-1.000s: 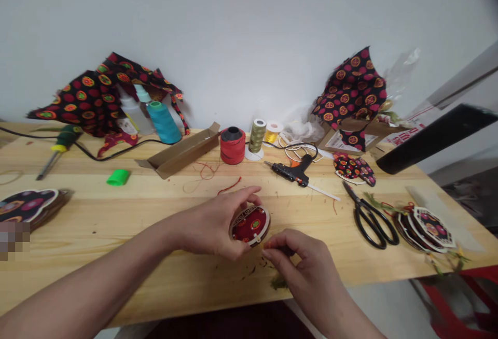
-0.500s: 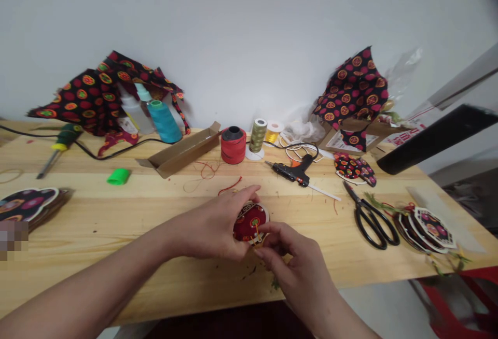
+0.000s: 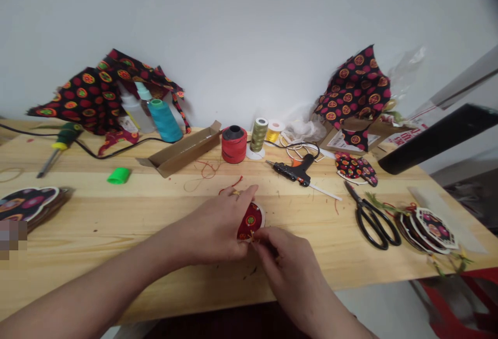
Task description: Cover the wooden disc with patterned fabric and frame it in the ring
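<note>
My left hand point(image 3: 216, 227) grips a small round ornament point(image 3: 250, 220) with a red patterned fabric face and a pale rim, tilted on edge just above the wooden table point(image 3: 116, 214). My right hand point(image 3: 286, 264) is closed in a pinch at the ornament's lower edge, on a small yellow-orange piece I cannot make out. Fingers of both hands hide most of the ornament.
Behind the hands lie a black glue gun point(image 3: 293, 172), a red thread spool point(image 3: 233, 144), an olive spool point(image 3: 258, 136) and an open cardboard box point(image 3: 182, 153). Black scissors point(image 3: 371, 217) and a stack of finished ornaments point(image 3: 428, 229) lie right. A green cap point(image 3: 119, 175) and patterned pieces point(image 3: 29, 205) lie left.
My right hand moved up and left from the table to the ornament's lower edge. My left hand turned the ornament more on edge, so less of its face shows.
</note>
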Motion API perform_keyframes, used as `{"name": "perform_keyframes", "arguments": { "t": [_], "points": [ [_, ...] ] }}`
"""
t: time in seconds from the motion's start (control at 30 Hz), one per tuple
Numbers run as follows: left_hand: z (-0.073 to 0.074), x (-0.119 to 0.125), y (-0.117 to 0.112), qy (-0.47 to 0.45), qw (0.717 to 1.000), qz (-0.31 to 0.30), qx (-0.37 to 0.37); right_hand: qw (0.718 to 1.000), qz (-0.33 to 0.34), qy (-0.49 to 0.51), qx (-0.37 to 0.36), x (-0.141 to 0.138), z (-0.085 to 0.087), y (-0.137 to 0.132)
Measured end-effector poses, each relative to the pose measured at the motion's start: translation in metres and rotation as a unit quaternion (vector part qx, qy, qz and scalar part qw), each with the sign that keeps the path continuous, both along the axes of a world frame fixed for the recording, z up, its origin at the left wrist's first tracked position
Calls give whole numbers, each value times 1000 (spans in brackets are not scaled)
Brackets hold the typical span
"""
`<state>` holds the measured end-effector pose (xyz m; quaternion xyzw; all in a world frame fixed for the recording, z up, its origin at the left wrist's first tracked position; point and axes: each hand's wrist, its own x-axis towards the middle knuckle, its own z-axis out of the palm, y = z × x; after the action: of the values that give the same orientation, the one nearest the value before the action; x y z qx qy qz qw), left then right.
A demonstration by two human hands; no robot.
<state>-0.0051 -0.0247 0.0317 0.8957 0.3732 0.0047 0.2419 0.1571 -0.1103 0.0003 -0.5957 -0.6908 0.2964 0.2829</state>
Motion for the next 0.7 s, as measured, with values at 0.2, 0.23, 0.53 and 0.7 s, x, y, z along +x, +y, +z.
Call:
{"name": "perform_keyframes", "arguments": {
  "t": [0.2,0.23,0.53,0.7],
  "points": [
    [3,6,-2,56,997,-14,45,998,-9,-58,-29,-4,2,4],
    [4,7,-2,60,997,-20,51,998,-11,-59,-33,-4,3,4],
    [10,9,4,72,994,-50,72,999,-43,-5,10,6,-2,10],
    [8,12,8,82,992,-62,75,999,-36,-11,-21,14,-5,14]
  ]
}}
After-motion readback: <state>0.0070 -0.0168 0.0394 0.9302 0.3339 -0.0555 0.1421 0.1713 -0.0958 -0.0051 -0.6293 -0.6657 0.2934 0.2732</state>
